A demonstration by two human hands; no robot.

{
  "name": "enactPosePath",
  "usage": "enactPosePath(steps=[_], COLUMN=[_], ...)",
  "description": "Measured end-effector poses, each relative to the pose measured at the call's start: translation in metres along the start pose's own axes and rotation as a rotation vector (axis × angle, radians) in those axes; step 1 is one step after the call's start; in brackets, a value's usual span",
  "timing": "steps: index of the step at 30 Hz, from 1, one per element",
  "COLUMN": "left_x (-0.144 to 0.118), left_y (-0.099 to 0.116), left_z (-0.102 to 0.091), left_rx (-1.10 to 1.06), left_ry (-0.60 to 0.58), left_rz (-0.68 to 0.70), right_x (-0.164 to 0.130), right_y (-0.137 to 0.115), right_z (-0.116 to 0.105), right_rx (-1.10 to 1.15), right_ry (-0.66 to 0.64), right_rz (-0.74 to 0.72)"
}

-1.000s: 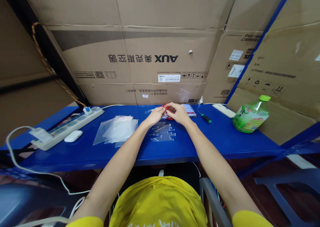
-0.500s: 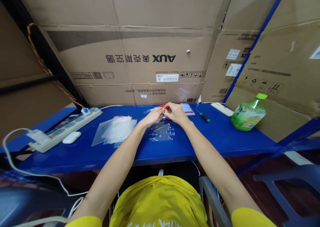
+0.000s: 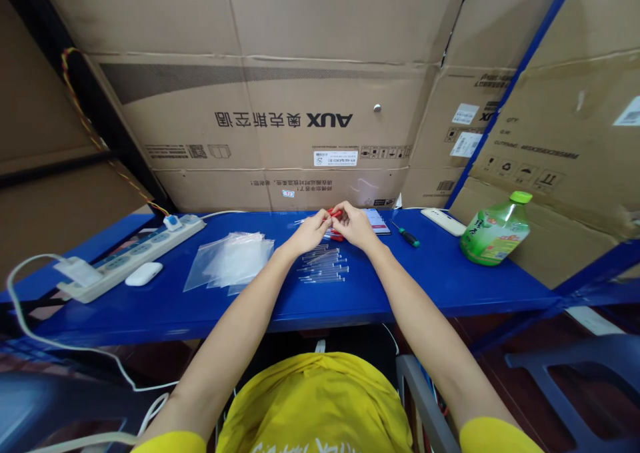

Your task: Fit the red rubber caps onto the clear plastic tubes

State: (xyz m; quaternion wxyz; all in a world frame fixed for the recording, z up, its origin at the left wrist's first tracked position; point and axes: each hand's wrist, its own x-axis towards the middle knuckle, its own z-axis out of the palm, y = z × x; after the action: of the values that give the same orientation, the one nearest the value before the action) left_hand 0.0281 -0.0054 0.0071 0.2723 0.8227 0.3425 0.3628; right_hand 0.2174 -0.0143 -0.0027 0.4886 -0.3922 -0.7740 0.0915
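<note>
My left hand (image 3: 311, 232) and my right hand (image 3: 353, 224) meet over the far middle of the blue table, fingertips pinched together. What lies between the fingers is too small and covered to make out. Red objects (image 3: 334, 236), perhaps tool handles, show just behind and beneath the fingers, partly hidden. Several thin clear tubes (image 3: 324, 266) lie side by side on the table, nearer to me than the hands. Left of them is a loose pile of clear plastic bags (image 3: 235, 260).
A phone (image 3: 379, 221) with a lit screen and a green-black screwdriver (image 3: 406, 234) lie right of my hands. Farther right are a white device (image 3: 443, 221) and a green bottle (image 3: 495, 230). At left sit a power strip (image 3: 135, 256) and a white case (image 3: 144, 274). Cardboard (image 3: 280, 86) walls the back.
My fingers have shifted slightly while staying pinched together, and more of the red objects behind and below them shows. The view has tilted a little. The tubes and bags lie as before.
</note>
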Motion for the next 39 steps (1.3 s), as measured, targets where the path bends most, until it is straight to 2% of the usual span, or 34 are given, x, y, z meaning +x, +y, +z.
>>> enactPosePath(steps=[4,16,31,39], left_x=[-0.0006,0.002,0.0049,0.0001], left_y=[-0.0018,-0.004,-0.0103,-0.0077], left_z=[-0.0019,-0.0017,-0.0018,-0.0046], left_rx=[0.187,0.251,0.135,0.083], left_ry=[-0.009,-0.013,-0.038,0.019], left_rz=[0.062,0.064,0.074,0.035], right_x=[0.0004,0.0001,0.0009,-0.0007], right_y=[0.0006,0.0042,0.0013,0.0001], right_z=[-0.0019,0.0016,0.0054,0.0033], right_rx=[0.029,-0.157,-0.197,0.023], right_ry=[-0.025,-0.001,0.009,-0.013], right_rz=[-0.021,-0.093,-0.061,-0.035])
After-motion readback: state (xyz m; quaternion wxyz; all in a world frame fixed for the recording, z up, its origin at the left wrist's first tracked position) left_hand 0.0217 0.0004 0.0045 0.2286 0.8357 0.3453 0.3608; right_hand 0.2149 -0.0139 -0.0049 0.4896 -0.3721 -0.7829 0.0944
